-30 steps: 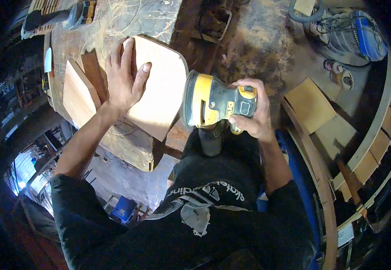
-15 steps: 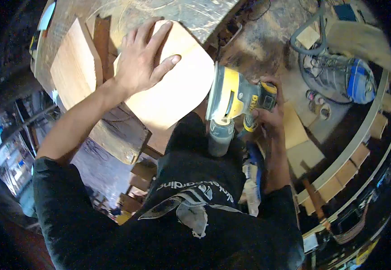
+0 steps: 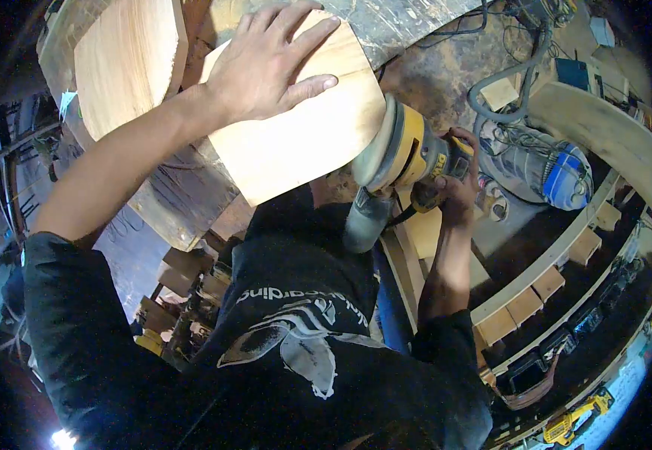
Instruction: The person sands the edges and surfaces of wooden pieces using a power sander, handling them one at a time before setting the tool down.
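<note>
My left hand (image 3: 269, 71) lies with spread fingers on top of a pale, shaped wooden board (image 3: 303, 135) at the edge of the workbench (image 3: 416, 22). My right hand (image 3: 461, 176) is wrapped round the handle of a yellow and grey power sander (image 3: 412, 154). The sander is turned on its side, its round pad against the right edge of the board, and its dust canister (image 3: 367, 221) hangs below. A second wooden board (image 3: 127, 64) rests on the bench to the left of my left hand.
A hose (image 3: 483, 105) runs on the right near a dusty vacuum-like machine with a blue band (image 3: 566, 176). Curved wooden framing with small blocks (image 3: 524, 307) lies at the lower right, with a yellow tool (image 3: 577, 420) beyond. Wood pieces (image 3: 183, 270) sit below the bench.
The view has shifted. The sander has tilted and its pad has moved down along the board's right edge. My left hand still presses on the board, which appears turned slightly.
</note>
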`<move>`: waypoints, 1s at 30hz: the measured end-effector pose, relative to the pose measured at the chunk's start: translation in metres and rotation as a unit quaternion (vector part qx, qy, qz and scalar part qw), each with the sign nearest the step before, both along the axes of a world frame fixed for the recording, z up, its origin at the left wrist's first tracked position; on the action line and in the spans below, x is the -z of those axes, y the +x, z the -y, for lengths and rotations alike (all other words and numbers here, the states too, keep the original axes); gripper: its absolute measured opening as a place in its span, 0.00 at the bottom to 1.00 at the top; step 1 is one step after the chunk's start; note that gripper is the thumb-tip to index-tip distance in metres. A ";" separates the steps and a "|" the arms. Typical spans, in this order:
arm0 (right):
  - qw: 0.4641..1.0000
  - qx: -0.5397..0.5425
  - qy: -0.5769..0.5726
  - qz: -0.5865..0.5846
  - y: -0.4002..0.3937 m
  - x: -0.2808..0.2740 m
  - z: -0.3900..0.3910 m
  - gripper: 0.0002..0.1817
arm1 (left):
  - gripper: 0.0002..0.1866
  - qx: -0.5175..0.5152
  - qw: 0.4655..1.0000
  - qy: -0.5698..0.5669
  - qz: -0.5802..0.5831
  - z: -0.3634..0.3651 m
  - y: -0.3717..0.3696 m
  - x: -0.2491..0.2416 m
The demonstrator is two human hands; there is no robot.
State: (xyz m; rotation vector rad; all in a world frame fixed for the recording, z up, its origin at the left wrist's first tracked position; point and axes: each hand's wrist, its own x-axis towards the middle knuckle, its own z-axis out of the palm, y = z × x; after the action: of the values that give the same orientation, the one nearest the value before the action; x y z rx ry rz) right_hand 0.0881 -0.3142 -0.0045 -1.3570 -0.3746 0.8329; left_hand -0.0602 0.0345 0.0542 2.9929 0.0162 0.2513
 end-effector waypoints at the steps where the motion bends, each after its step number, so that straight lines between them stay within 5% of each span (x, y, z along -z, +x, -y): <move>1: 1.000 0.007 0.002 -0.010 0.002 0.004 0.002 0.48 | 0.39 0.001 1.000 0.001 -0.009 -0.001 0.001 -0.001; 11: 0.998 -0.020 0.041 -0.032 0.011 0.016 0.002 0.50 | 0.33 0.019 0.998 -0.005 0.059 -0.001 0.003 -0.011; 13: 0.999 -0.010 0.024 -0.039 0.009 0.010 -0.002 0.53 | 0.43 0.016 0.999 -0.019 -0.048 -0.002 0.001 -0.009; 15: 0.999 0.002 0.009 -0.045 0.011 0.013 -0.001 0.57 | 0.42 0.018 0.999 -0.019 -0.029 -0.002 0.000 -0.009; 17: 0.998 -0.039 0.057 -0.006 0.018 0.028 0.006 0.50 | 0.41 0.021 1.000 -0.018 -0.010 -0.003 0.001 -0.009; 30: 0.998 -0.038 0.050 -0.007 0.025 0.023 -0.001 0.47 | 0.41 0.024 0.999 -0.017 -0.020 -0.003 0.001 -0.009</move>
State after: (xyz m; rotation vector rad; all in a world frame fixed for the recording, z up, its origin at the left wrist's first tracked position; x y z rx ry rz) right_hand 0.1126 -0.3135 -0.0278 -1.2499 -0.4535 0.8754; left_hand -0.0593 0.0372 0.0629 2.9596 -0.0476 0.1840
